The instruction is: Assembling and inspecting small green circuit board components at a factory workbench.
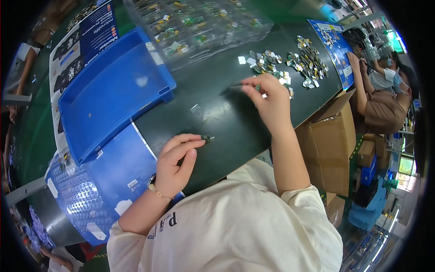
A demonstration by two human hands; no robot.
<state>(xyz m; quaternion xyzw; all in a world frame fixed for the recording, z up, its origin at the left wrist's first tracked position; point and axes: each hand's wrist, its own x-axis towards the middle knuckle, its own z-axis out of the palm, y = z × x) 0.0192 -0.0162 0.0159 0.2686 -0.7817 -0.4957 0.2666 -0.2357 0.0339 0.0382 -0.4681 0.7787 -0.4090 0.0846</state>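
Note:
My left hand is closed in a pinch on a small dark electronic part with a pale edge, held low over the dark green tabletop. Farther right and forward, my right hand pinches thumb against forefinger; a dark smear shows at the fingertips, too blurred to name. A small clear piece of film lies on the table between the hands. Just beyond my right hand, loose small electronic parts with white, green and yellowish faces are heaped, and a second heap lies to their right.
A blue plastic bin stands at the left on printed sheets. At the back is a clear compartment tray filled with small parts. An open cardboard box stands beside the table's right edge. A co-worker sits at the far right.

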